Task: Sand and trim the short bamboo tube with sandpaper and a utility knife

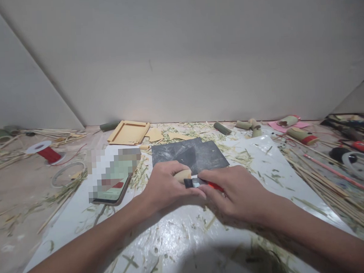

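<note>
- Our left hand (166,180) is gripping a pale, rounded piece (181,176).
- Our right hand (237,186) is grasping a red-handled cutter (215,186) at its end.
- Dark sheets (187,151) are lying beyond.

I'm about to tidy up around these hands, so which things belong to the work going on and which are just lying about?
In use:
- pale rounded piece, in the left hand
- red-handled tool, in the right hand
- white sheet, beneath them

Seemingly just lying about:
- phone
- spool of red thread
- shallow yellow frame
- dark sheets, though possibly needed
</note>
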A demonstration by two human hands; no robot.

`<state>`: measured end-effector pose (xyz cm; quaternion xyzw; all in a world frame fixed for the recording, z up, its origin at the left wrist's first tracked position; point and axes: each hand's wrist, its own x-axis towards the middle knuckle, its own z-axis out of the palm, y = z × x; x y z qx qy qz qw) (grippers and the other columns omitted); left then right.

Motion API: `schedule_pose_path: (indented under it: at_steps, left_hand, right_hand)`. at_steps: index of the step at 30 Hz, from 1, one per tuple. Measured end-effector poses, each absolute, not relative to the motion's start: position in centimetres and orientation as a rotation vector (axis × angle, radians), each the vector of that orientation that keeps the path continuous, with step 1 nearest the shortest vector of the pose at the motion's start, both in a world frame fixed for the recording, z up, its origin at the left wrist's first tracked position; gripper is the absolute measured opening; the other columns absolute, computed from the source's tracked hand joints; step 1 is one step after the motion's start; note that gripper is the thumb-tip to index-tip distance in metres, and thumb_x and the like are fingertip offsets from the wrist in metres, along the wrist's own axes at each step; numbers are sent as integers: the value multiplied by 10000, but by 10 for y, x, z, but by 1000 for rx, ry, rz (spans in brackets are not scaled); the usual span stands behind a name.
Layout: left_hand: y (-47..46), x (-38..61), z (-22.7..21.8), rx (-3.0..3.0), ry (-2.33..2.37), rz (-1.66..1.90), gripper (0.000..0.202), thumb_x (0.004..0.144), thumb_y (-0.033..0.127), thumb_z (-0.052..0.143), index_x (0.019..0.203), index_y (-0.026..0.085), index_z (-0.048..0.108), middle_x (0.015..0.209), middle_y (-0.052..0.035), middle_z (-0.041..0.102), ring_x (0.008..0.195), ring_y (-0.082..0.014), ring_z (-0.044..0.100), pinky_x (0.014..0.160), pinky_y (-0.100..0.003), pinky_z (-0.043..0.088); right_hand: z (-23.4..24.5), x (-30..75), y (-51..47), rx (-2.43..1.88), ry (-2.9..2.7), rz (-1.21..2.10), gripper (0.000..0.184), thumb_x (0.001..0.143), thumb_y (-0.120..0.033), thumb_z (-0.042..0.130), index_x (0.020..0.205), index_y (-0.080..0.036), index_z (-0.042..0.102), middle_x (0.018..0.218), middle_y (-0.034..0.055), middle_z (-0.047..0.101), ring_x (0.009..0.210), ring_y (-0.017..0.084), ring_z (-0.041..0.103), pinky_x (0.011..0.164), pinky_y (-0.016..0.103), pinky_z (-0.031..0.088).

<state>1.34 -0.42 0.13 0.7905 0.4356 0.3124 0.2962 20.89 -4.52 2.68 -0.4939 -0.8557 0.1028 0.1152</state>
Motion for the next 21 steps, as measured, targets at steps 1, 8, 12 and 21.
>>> schedule_pose_path:
  at_steps: [1,8,12,21]
  left_hand:
    - [-5,13,2,2119,1160,850,465,515,582,822,670,160,703,692,-12,650,648,-154,547,583,-259,401]
    - [-8,18,6,2104,1249,915,406,563,547,808,664,167,705,670,-3,651,657,-159,565,573,-258,410]
    - [-10,20,10,2069,1312,890,357,581,512,805,664,181,699,658,2,643,662,-167,567,567,-266,422]
    - [-2,19,9,1994,1222,818,302,773,459,670,959,223,696,984,-21,712,911,-228,629,799,-336,476]
  right_hand:
    - [27,209,-45,-1452,-2497,285,272,917,-378,429,706,-209,457,588,-45,499,528,109,379,528,271,178]
    - [27,205,-47,-1479,-2447,139,231,901,-347,432,715,-215,461,593,-49,519,529,113,434,518,264,174]
    - [28,207,-43,-1549,-2407,82,252,917,-371,408,731,-226,498,593,-43,549,516,123,454,510,260,173]
    - [29,225,-24,-1670,-2213,240,251,949,-404,365,909,-224,535,621,-26,551,583,156,506,552,262,280]
